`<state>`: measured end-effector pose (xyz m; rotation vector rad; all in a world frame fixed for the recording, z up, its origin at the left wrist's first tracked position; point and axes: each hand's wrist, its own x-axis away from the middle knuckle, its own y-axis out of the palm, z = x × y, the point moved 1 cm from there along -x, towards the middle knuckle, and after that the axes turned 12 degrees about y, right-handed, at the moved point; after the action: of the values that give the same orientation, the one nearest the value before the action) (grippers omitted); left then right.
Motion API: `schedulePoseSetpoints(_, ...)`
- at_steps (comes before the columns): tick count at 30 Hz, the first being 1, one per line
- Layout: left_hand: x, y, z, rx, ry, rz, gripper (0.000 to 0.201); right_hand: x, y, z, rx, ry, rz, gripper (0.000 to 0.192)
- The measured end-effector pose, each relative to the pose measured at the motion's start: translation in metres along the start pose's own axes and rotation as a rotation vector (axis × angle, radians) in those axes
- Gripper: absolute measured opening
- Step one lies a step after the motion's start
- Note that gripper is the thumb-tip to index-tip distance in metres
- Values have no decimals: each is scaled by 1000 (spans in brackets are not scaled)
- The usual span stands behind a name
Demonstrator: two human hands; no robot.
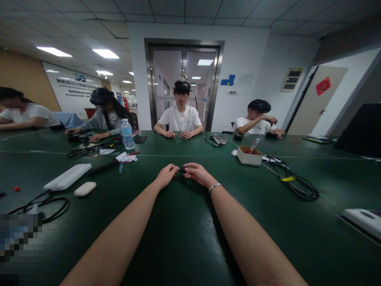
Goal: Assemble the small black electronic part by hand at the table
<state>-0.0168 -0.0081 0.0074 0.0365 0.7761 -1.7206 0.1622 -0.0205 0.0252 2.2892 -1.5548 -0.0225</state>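
Head view: both hands meet above the dark green counter (184,230), with a small black piece (181,169) between their fingers. The left hand (165,177) pinches it at its left end with thumb and fingertips; the right hand (198,173) pinches the other end, fingers curled. What the piece is, it is too small to tell. Gripping it from both sides probably keeps it steady and leaves its middle in sight. A silver bracelet (214,188) circles the wrist behind the right fingers.

Left of the fingers and nearer the wearer lies a rounded white object (85,189), and beyond that a long white case (68,177). Ahead and left, a water bottle (127,135) stands upright, with crumpled paper (126,157) just this side of it. Right of the fingers and slightly farther off sits a small box (249,158); a red-and-clear item (254,145) leans out over its rim, likely too long to lie flat. Farther right, a black cable (309,194) rests in loops, presumably to stop it straying. Straight beyond the fingers, well apart, a co-worker (178,119) sits.
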Motion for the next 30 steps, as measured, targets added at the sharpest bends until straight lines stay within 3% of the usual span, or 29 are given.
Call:
schedulePoseSetpoints(10,0,0,2,211,105,23,20,1,2,-1,-3,18,23,16)
schedulePoseSetpoints(21,1,0,7,237,40,99,22,-1,-1,1,6,17,32,16)
schedulePoseSetpoints(30,3,0,9,240,38,91,23,-3,-2,2,19,13,15,17)
